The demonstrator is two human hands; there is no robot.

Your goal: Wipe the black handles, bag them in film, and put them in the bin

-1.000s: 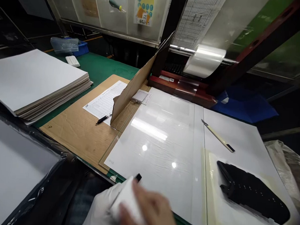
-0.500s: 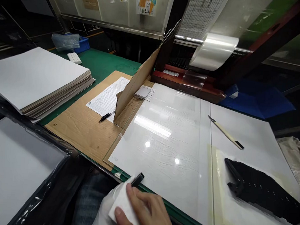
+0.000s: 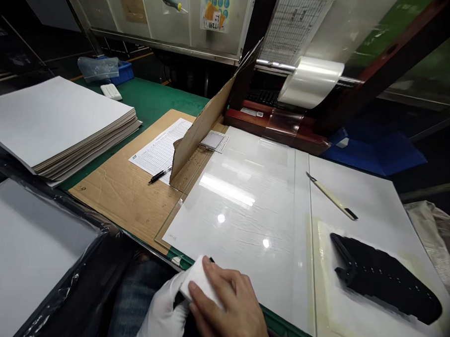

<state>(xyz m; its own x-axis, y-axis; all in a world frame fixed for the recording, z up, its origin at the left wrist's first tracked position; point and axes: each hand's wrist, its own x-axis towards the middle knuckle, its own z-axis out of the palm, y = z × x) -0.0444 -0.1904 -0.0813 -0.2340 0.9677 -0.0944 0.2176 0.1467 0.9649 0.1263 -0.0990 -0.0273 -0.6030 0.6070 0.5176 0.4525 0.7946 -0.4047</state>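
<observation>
My left hand point(image 3: 164, 310), in a white glove, is closed around a dark item whose end shows just past the cloth. Bare and to its right, my right hand point(image 3: 234, 303) presses a folded white cloth point(image 3: 201, 281) against that item. Most of the dark item is covered by the cloth and fingers. Both hands meet at the front edge of the bench, just below a glass-covered white sheet point(image 3: 238, 199).
A knife point(image 3: 331, 195) and a black piece point(image 3: 387, 280) lie at the right. At left are a stack of white sheets point(image 3: 59, 116), cardboard point(image 3: 122, 199) and a pen point(image 3: 159, 175). Upright cardboard point(image 3: 200, 127) stands mid-bench; a film roll point(image 3: 312, 83) hangs behind.
My left hand has come further into view. The cloth has moved up and right over the dark item, hiding more of its end. The camera view has shifted slightly.
</observation>
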